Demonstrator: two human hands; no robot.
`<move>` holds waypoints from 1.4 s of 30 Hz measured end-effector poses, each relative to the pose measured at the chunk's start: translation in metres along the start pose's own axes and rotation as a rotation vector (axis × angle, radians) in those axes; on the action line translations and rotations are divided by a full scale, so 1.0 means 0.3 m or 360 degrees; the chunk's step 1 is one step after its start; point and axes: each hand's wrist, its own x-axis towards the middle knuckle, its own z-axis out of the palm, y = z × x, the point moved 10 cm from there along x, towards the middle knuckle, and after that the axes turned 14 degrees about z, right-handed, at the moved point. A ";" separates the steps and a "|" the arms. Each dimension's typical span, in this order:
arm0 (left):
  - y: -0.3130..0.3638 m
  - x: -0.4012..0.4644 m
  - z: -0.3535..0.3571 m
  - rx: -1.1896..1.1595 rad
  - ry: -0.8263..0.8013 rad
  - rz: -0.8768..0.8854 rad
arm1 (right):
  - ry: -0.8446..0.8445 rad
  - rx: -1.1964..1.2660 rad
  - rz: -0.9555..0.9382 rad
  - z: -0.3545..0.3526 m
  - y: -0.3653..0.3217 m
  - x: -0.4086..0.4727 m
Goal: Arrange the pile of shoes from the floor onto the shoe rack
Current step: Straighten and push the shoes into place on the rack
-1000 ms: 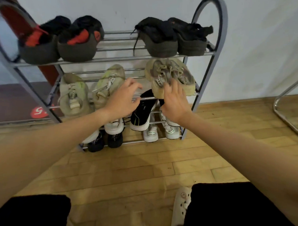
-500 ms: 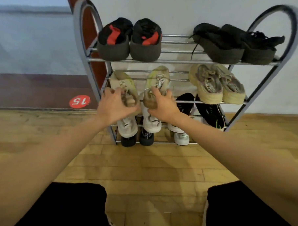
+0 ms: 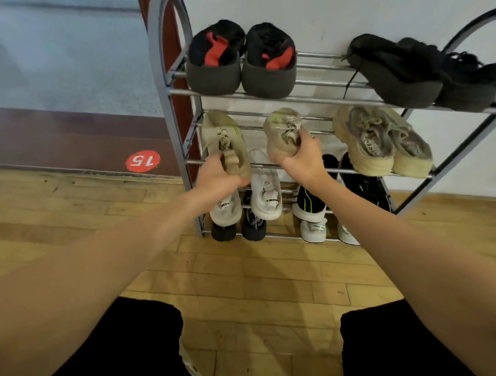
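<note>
- A person crouches before a grey metal shoe rack (image 3: 162,78) that stands against a white wall; both bare arms reach forward from the 6 o'clock edge of the view.
- The left hand (image 3: 218,179) is closed around the heel of a beige sneaker (image 3: 224,137) on the second shelf from the top, at about 11 o'clock.
- The right hand (image 3: 302,160) grips the heel of the matching beige sneaker (image 3: 281,132), just beside the first, near 12 o'clock.
- Both shoes point toe-first toward the wall, heels at the front rail, likely so that they sit as a tidy pair and can be pulled out by the heel.
- A second beige pair (image 3: 381,142) rests at 2 o'clock on the same shelf.
- The top shelf carries black-and-red shoes (image 3: 241,63) and a black pair (image 3: 423,72).
- No loose shoes show on the wooden floor (image 3: 245,287), so the task appears nearly done.
</note>
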 end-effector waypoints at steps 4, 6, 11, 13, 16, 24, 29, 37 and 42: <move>0.104 0.017 -0.032 0.0194 0.0046 0.0297 | 0.0187 0.0055 -0.0176 -0.101 -0.024 -0.033; 0.159 0.031 -0.021 0.0151 0.0063 0.0385 | 0.0255 0.0107 -0.0226 -0.135 -0.024 -0.049; 0.200 0.108 0.066 -0.0029 0.0029 0.0280 | 0.0391 0.0106 -0.0360 -0.193 -0.027 -0.094; 0.177 0.121 0.120 0.0022 -0.0093 0.0176 | 0.0426 0.0121 -0.0416 -0.217 -0.026 -0.106; 0.140 0.105 0.178 -0.0028 -0.0266 0.0031 | 0.0417 0.0086 -0.0492 -0.228 -0.023 -0.111; 0.193 0.058 0.024 -0.0610 0.0066 -0.0085 | 0.0376 0.0063 -0.0631 -0.174 -0.092 -0.156; 0.223 0.007 0.030 -0.1137 -0.0234 -0.0143 | 0.0163 0.0000 -0.0765 -0.027 -0.181 -0.212; 0.090 0.097 -0.175 -0.0745 0.0354 -0.0072 | -0.0037 -0.0344 -0.0793 0.096 -0.161 -0.119; -0.009 0.145 -0.198 -0.0592 0.0449 -0.0160 | -0.0005 -0.0553 -0.0459 0.147 -0.057 -0.016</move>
